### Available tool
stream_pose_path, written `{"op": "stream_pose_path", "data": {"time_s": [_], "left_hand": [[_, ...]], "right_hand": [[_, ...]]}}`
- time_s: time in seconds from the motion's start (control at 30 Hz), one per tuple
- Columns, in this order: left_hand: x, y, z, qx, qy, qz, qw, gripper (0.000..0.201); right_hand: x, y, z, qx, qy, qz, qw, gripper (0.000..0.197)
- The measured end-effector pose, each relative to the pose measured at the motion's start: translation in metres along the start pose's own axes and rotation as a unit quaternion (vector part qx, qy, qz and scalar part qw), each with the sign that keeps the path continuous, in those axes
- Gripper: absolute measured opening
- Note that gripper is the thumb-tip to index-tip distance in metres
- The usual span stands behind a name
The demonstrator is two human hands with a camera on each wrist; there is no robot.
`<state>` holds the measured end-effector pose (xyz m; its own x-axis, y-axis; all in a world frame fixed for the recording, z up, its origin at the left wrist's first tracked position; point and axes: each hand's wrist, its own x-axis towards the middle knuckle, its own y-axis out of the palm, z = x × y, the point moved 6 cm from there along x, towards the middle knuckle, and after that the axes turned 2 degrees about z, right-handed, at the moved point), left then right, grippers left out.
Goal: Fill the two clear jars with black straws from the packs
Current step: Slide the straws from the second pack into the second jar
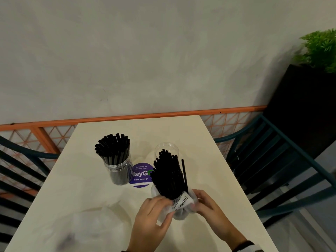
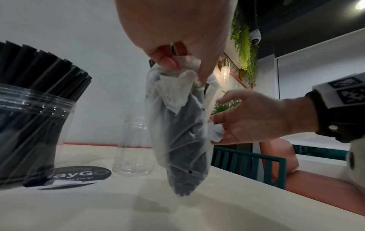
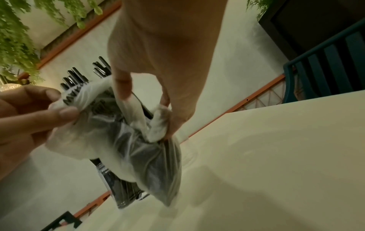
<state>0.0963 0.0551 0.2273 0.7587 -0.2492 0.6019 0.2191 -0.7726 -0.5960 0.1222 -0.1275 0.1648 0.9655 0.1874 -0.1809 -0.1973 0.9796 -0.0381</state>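
Pinching the crumpled mouth of a thin plastic pack from both sides, the two hands hold it upright just above the near right part of the cream tabletop. The left hand grips the folded, printed edge between thumb and fingertips on the pack's left side; the right hand pinches a bunched wad of the film on its right side. A bundle of black straws stands out of the open mouth, leaning toward the far side, with one straw sticking up apart at the right. Seen from the left wrist, the pack's lower end hangs close over the tabletop, the straw ends showing dark through the film.

Just beyond the bundle stands an empty clear jar, partly hidden by the straws. To the left, well apart from the hands, a second clear jar is packed full of black straws fanning out above its rim. Between the two jars lies a round purple sticker on the tabletop.
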Motion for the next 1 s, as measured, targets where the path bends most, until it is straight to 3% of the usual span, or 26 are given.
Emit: {"op": "stream_pose_path", "data": {"time_s": [0.17, 0.37, 0.53, 0.6, 0.7, 0.73, 0.8, 0.83, 0.9, 1.0], "left_hand": [[0.0, 0.008, -0.008, 0.05, 0.033, 0.041, 0.997, 0.024], [-0.006, 0.019, -0.005, 0.058, 0.038, 0.094, 0.993, 0.029], [-0.008, 0.023, -0.006, 0.018, 0.038, 0.117, 0.992, 0.018], [-0.005, 0.015, -0.002, -0.019, -0.007, 0.075, 0.997, 0.03], [-0.008, -0.003, 0.026, -0.106, -0.176, -0.026, 0.978, 0.083], [-0.011, -0.002, 0.038, -0.145, -0.234, -0.018, 0.961, 0.098], [-0.013, 0.01, 0.048, -0.225, -0.309, 0.089, 0.92, 0.122], [-0.013, 0.018, 0.045, -0.262, -0.322, 0.161, 0.895, 0.125], [-0.013, 0.029, 0.037, -0.317, -0.31, 0.241, 0.864, 0.104], [-0.014, 0.036, 0.038, -0.296, -0.298, 0.215, 0.882, 0.081]], "right_hand": [[0.002, 0.008, 0.006, -0.012, 0.018, 0.037, 0.999, 0.079], [0.009, 0.007, 0.008, -0.042, 0.013, -0.009, 0.999, 0.04], [0.01, 0.006, -0.002, -0.092, -0.008, 0.006, 0.996, 0.031], [0.009, 0.002, -0.01, -0.105, -0.006, -0.013, 0.994, 0.025], [0.007, -0.002, -0.02, -0.087, 0.005, -0.032, 0.996, 0.021], [0.006, -0.002, -0.022, -0.078, 0.007, -0.031, 0.996, 0.021], [0.005, 0.001, -0.022, -0.063, 0.004, -0.02, 0.998, 0.022], [0.005, 0.002, -0.02, -0.064, -0.004, -0.016, 0.998, 0.026], [0.006, 0.005, -0.016, -0.089, -0.022, -0.011, 0.996, 0.033], [0.006, 0.011, -0.008, -0.141, -0.027, 0.023, 0.989, 0.036]]}}
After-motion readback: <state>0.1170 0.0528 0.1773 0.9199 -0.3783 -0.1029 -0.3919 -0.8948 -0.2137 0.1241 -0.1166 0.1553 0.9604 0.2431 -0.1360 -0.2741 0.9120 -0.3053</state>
